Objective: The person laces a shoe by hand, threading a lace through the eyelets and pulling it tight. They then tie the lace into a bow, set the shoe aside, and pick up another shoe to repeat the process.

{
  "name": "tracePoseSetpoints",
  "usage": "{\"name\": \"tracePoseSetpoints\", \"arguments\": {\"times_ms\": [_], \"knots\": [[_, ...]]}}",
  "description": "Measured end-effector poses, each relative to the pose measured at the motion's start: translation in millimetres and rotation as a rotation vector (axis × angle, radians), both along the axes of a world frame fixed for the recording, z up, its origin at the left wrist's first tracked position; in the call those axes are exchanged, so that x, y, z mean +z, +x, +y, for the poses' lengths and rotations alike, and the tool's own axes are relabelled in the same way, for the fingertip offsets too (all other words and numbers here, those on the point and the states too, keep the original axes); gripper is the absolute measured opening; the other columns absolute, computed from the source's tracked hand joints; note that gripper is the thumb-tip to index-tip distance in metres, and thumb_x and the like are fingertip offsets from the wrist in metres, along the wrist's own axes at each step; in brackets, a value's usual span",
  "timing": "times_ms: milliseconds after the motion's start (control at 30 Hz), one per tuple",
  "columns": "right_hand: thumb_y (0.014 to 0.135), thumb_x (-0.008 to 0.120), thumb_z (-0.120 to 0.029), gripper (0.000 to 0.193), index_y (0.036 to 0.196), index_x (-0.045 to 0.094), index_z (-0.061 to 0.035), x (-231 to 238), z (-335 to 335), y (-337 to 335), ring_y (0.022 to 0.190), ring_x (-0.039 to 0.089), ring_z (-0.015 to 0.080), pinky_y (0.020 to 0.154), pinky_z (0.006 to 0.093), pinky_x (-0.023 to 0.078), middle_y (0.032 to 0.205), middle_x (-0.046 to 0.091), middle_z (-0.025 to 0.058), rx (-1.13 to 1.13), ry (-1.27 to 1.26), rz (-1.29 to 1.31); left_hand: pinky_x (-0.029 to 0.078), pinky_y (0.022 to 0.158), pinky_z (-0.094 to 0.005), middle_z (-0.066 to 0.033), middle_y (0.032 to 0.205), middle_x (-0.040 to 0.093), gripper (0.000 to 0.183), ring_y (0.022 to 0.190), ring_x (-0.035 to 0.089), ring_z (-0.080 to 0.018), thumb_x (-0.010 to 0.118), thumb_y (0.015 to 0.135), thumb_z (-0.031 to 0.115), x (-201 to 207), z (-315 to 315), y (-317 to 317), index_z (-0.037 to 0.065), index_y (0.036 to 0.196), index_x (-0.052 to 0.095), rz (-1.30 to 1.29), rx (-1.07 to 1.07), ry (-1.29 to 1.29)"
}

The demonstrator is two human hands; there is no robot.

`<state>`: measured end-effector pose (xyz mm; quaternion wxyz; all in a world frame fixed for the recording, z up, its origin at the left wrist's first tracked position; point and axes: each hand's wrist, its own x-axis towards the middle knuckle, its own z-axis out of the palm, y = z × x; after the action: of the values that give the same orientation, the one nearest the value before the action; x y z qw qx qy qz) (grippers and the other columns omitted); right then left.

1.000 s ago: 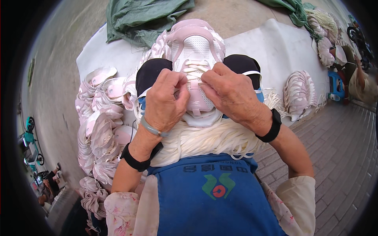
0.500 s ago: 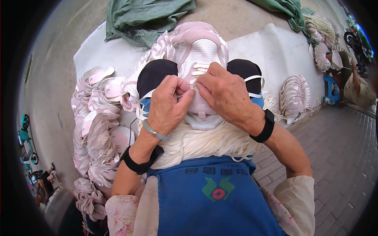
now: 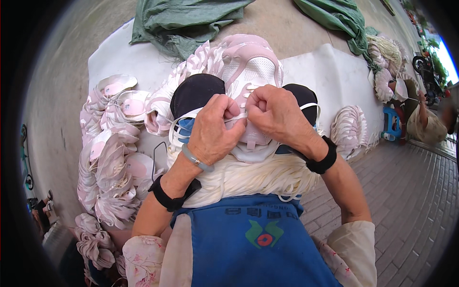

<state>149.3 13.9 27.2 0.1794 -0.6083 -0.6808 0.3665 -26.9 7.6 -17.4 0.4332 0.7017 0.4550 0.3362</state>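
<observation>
A pink-and-white shoe upper [image 3: 252,71] lies in front of me, its toe pointing away, with white lacing across its middle. My left hand [image 3: 215,128] is closed in a pinch on a white shoelace [image 3: 241,116] near the eyelets. Just to the right, my right hand [image 3: 282,117] is also closed at the lace, its fingertips partly hidden by the curled fingers. Black rounded pads [image 3: 196,93] flank the upper on both sides, with loose white laces hanging over them. A thick bundle of cream laces [image 3: 253,177] lies across my lap, above the blue apron [image 3: 239,239].
Stacked pink-and-white shoe uppers [image 3: 112,167] crowd the left side; another stack [image 3: 350,125] sits right. White sheeting [image 3: 330,71] lies beneath, with green cloth [image 3: 186,24] beyond it. A blue stool [image 3: 392,123] and another person [image 3: 425,119] are at far right.
The view has shifted slightly. Both hands stay close together at the eyelets, and a short stretch of lace now shows between their fingertips.
</observation>
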Motion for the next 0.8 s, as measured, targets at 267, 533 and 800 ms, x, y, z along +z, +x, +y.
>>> {"name": "tracePoseSetpoints", "arguments": {"times_ms": [267, 533, 800], "knots": [[0.083, 0.066, -0.017, 0.017, 0.083, 0.066, -0.0003, -6, -24, 2, 0.074, 0.063, 0.036, 0.065, 0.043, 0.051, 0.085, 0.061, 0.0168, 0.038, 0.255, -0.108, 0.039, 0.058, -0.0244, -0.0032, 0.079, 0.051, 0.022, 0.062, 0.041, -0.0091, 0.071, 0.078, 0.009, 1, 1, 0, 0.0, 0.092, 0.055, -0.019, 0.004, -0.026], [0.079, 0.064, -0.012, 0.011, 0.08, 0.064, -0.0012, -23, -25, -14, 0.066, 0.063, 0.038, 0.062, 0.0455, 0.052, 0.084, 0.062, 0.0169, -0.091, 0.375, -0.146, 0.048, 0.068, -0.0353, -0.0141, 0.083, 0.055, 0.024, 0.073, 0.056, -0.0269, 0.069, 0.074, 0.008, 6, 2, 1, -0.002, 0.089, 0.053, -0.008, 0.026, -0.081], [0.08, 0.062, -0.01, 0.014, 0.082, 0.066, 0.0031, -11, -7, -4, 0.055, 0.056, 0.0189, 0.055, 0.0317, 0.046, 0.064, 0.061, 0.0129, -0.12, 0.01, 0.048, 0.047, 0.067, -0.0345, -0.0136, 0.081, 0.054, 0.024, 0.071, 0.055, -0.026, 0.069, 0.074, 0.009, 8, 2, -2, -0.001, 0.088, 0.053, -0.026, 0.021, -0.132]]}}
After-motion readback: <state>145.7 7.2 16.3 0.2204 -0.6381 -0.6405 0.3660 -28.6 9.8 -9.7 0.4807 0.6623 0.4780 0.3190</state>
